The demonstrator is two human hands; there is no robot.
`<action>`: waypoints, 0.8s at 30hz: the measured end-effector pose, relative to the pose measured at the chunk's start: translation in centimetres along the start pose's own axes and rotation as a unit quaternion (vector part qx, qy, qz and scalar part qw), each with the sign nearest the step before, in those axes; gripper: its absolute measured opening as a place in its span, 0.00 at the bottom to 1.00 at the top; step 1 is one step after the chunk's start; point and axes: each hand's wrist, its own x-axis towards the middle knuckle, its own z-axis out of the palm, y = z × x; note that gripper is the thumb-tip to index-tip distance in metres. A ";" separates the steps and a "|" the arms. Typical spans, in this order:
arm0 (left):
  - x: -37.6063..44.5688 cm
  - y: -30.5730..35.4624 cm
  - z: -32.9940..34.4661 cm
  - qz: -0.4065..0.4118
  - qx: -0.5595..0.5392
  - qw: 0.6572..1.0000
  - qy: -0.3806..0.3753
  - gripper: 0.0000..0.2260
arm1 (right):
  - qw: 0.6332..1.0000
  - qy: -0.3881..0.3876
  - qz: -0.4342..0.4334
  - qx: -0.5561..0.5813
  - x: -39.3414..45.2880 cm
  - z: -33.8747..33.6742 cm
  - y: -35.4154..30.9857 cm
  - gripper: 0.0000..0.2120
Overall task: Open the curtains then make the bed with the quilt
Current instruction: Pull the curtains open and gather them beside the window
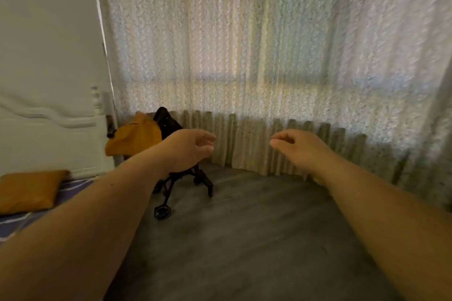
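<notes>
Pale patterned curtains [256, 56] hang drawn across the whole window, with daylight glowing through them and their hems reaching the floor. Both my arms stretch forward toward them. My left hand [188, 148] and my right hand [297, 148] hover apart at the height of the curtains' lower edge, fingers loosely curled and holding nothing. Neither hand touches the fabric. At the lower left lies the bed [71, 187] with a striped blue cover and an orange pillow [29, 190] on it. No quilt is in view.
A black folding stroller [171, 178] with an orange cloth [137, 138] draped over it stands on the grey floor [244, 239], just left of my left hand. A white headboard [49, 144] and a white wall [44, 32] fill the left side.
</notes>
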 end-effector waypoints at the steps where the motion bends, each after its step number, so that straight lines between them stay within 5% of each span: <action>1: 2.1 1.6 1.8 0.010 0.001 1.000 -0.015 0.15 | 1.000 0.011 0.002 -0.007 -0.3 -1.8 1.6 0.15; 10: 17.3 14.0 16.3 0.079 -0.044 0.992 -0.084 0.16 | 0.993 0.080 0.090 -0.013 3.0 -14.3 18.5 0.13; 24: 42.6 22.7 30.3 0.201 -0.091 0.963 -0.156 0.16 | 0.961 0.194 0.193 -0.042 14.7 -24.5 36.0 0.14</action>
